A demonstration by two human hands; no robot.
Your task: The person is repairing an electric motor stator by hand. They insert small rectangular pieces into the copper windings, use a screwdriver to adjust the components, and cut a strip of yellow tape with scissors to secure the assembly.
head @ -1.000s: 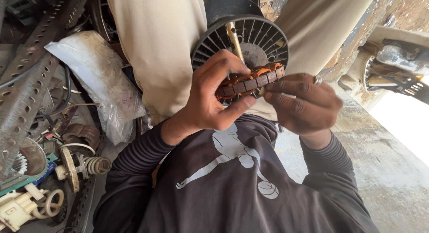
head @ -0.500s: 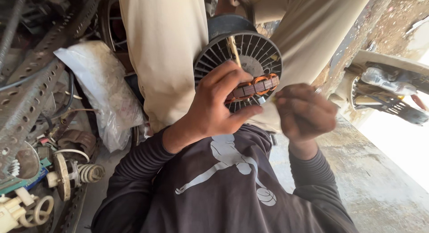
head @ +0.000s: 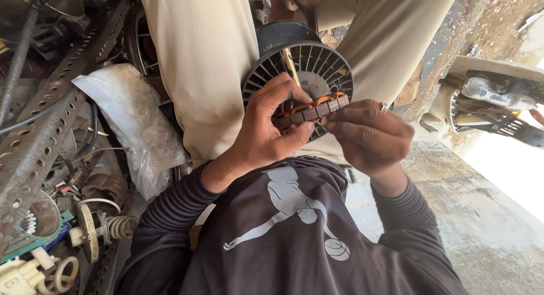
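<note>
Head view, frame upside-down: your dark sleeves come in from 6 o'clock. Your left hand (head: 266, 139) has its grip clenched round the near end of a brown laminated motor core with orange windings (head: 311, 110), thumb under, fingers curled over the top. Your right hand (head: 371, 139) pinches the same core from its 3 o'clock end, fingertips (head: 345, 115) touching it; ring on one finger. Core sits at frame centre, tilted, its 3 o'clock end higher, held in the air just in front of a black ribbed fan wheel (head: 309, 60) that lies at 12 o'clock from your hands, between the beige trouser legs (head: 198, 74). At 9 o'clock: white plastic bag (head: 133, 125), perforated metal angle bar (head: 42, 131), loose wires. At 7 o'clock: small coil spring and white motor parts (head: 99, 230). At 3 o'clock: bare concrete floor (head: 481, 216), and a white fan casing (head: 487, 97) well apart from your hands.
</note>
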